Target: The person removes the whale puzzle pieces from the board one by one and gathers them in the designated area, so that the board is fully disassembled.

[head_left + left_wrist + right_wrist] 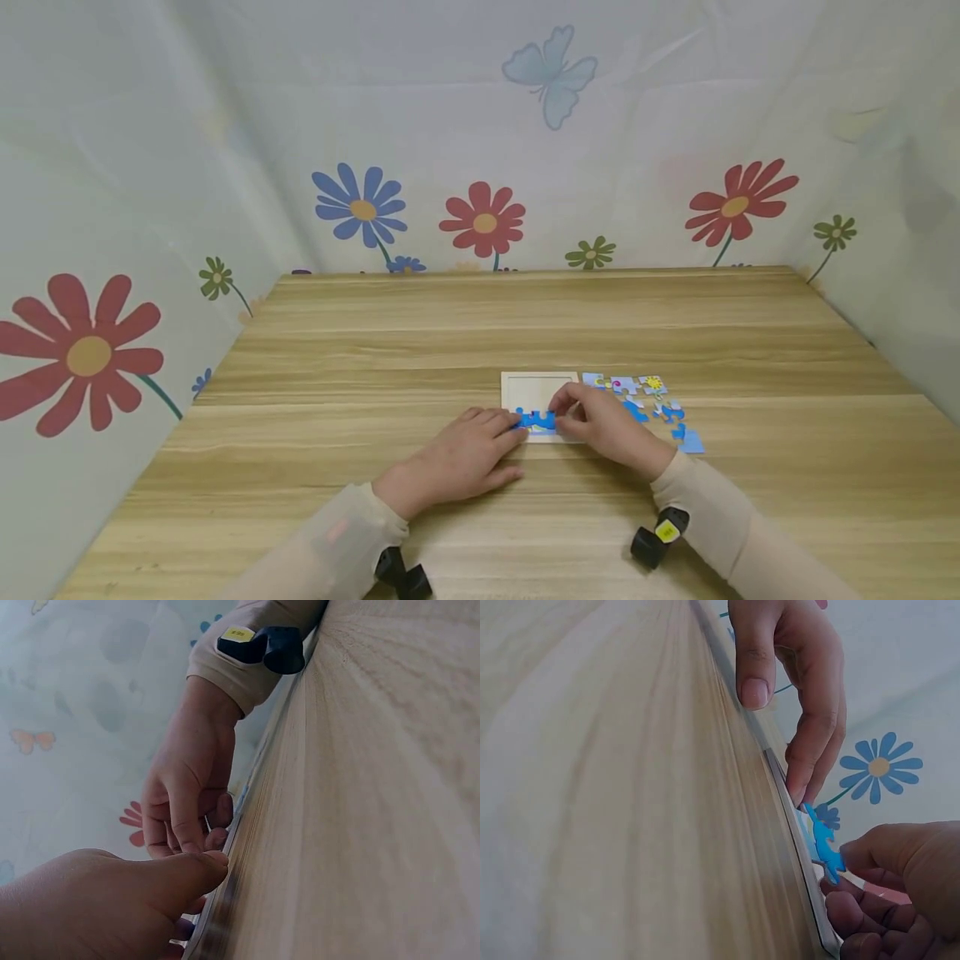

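A small wooden puzzle tray (pixel 529 390) lies on the table, with joined blue puzzle pieces (pixel 536 422) along its near side. My left hand (pixel 471 454) rests at the tray's left side, fairly straight fingertips touching the pieces there. Over the right part of the tray, my right hand (pixel 609 423) pinches a blue puzzle piece (pixel 823 844) between thumb and fingers. That piece is tilted up at the tray's edge in the right wrist view. In the left wrist view, the left thumb (pixel 187 879) hides most of the tray.
Several loose puzzle pieces (pixel 655 385) lie to the right of the tray, some partly behind the right hand. A pale blue corner piece (pixel 693 442) is nearest the front. The wooden table (pixel 360 350) meets a flowered cloth (pixel 420 100) at the back and sides.
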Tool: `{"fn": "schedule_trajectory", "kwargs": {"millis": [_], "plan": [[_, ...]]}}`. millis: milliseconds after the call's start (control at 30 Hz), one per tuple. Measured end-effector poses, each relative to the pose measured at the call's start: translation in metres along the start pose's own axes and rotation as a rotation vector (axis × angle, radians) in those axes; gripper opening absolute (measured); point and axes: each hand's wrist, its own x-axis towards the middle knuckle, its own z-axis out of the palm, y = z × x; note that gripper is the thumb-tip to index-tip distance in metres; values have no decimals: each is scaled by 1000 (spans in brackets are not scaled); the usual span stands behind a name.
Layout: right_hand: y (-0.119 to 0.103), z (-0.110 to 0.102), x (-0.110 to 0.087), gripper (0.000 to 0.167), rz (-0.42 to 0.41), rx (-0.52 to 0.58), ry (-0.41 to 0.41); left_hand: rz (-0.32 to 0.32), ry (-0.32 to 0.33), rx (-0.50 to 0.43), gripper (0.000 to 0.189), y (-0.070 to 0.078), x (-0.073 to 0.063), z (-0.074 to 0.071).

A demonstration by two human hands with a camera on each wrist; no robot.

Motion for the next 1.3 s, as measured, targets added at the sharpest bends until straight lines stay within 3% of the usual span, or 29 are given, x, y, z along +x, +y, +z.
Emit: {"fn": "schedule_trajectory", "kwargs": {"millis": [433, 833, 1300], "plan": [[-3, -2, 3, 3, -12, 40, 26, -2, 8, 3, 51, 0, -2, 1], [-8, -35, -4, 5, 11, 71, 3, -18, -23, -34, 51, 4, -1, 1], [6, -74, -18, 9, 68, 118, -45, -2, 16, -7, 50, 2, -1, 1]]}}
